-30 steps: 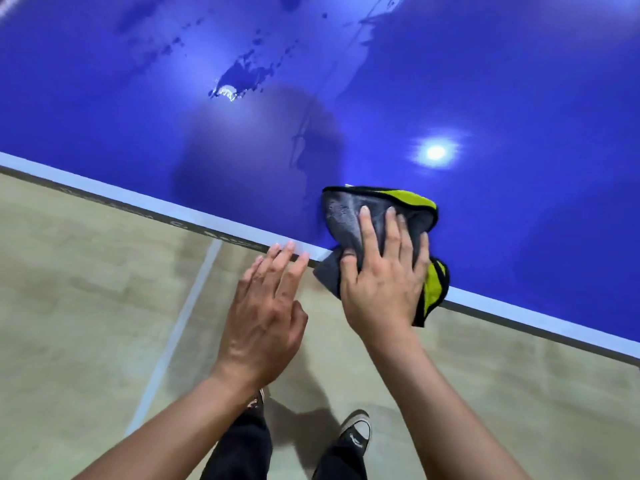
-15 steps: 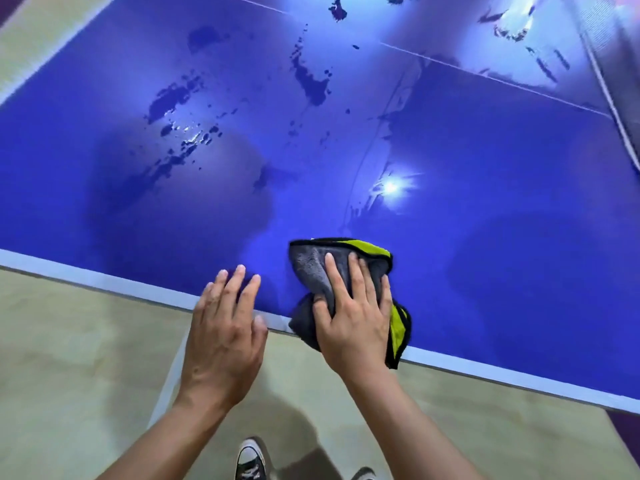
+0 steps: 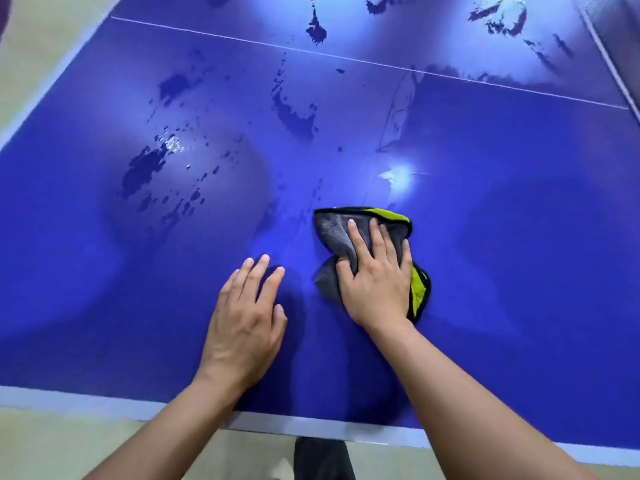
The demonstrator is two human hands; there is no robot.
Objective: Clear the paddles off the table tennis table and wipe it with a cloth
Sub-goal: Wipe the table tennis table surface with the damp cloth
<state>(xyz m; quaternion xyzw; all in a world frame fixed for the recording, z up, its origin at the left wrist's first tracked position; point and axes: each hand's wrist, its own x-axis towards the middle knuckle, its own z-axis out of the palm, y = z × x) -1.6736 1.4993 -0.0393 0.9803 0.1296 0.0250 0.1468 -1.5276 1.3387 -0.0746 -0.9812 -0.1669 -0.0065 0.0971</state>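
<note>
Table tennis table [image 3: 519, 271] fills nearly the whole view: a glossy blue top with a pale band along its near edge and a thin white line [image 3: 346, 57] crossing it further out. No paddles show on the part in view, so the clearing looks done and the step in hand is the wiping. Dark wet patches [image 3: 145, 168] and streaks lie scattered over the far and left areas, well apart from the cloth, so much of the top probably needs a pass yet.

On the bare top just beside the cloth, the left hand [image 3: 242, 327] lies palm down, fingers straight and a little spread, holding nothing. It seems to serve as a prop.

Flat on the cloth lies the right hand [image 3: 377, 282], fingers straight and fanned, thumb along the near fold. It presses and does not grip.

Under that hand the cloth [image 3: 332, 230] sits on the table, well in from the near edge. It is grey with a black hem and a yellow-green side, and bunched in loose folds. It looks soft, light and limp, likely to glide on the wet gloss and to roll up if pushed by one edge. A flat palm over its middle should drive it best, and a pinch at the hem would lift it.
</note>
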